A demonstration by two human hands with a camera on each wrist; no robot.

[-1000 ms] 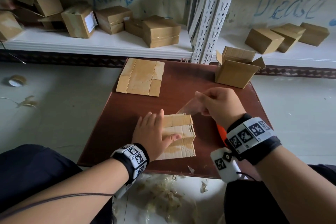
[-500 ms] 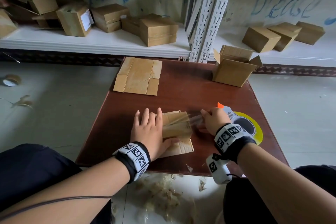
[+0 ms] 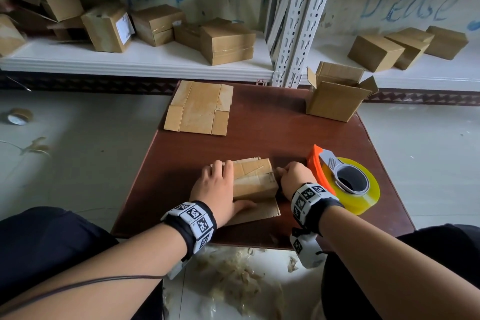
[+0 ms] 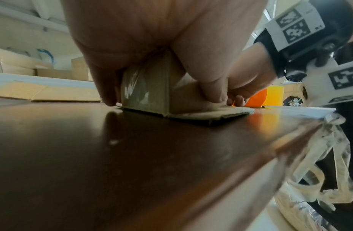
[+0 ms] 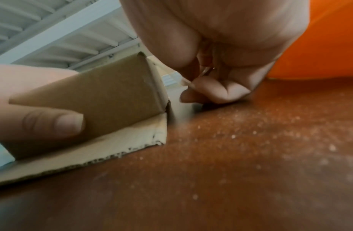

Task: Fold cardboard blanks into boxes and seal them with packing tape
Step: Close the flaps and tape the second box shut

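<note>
A small cardboard box (image 3: 255, 180) stands near the front of the brown table (image 3: 259, 135), with one flap (image 3: 259, 212) lying flat toward me. My left hand (image 3: 220, 187) grips it, fingers over the top and far side, thumb on the near face (image 5: 43, 123). My right hand (image 3: 291, 175) is low at the box's right end and pinches a clear tape strip (image 5: 186, 82) that runs to the box (image 5: 88, 93). In the left wrist view, shiny tape shows on the left end of the box (image 4: 145, 92).
A yellow tape roll in an orange and grey dispenser (image 3: 345, 179) lies just right of my right hand. A flat cardboard blank (image 3: 200, 109) is at the table's back left, an open box (image 3: 335, 96) at the back right. Shelves behind hold several boxes.
My right hand has brought the tape strip down from above the box to table level at its right end. The left hand has stayed on the box. The dispenser now lies uncovered.
</note>
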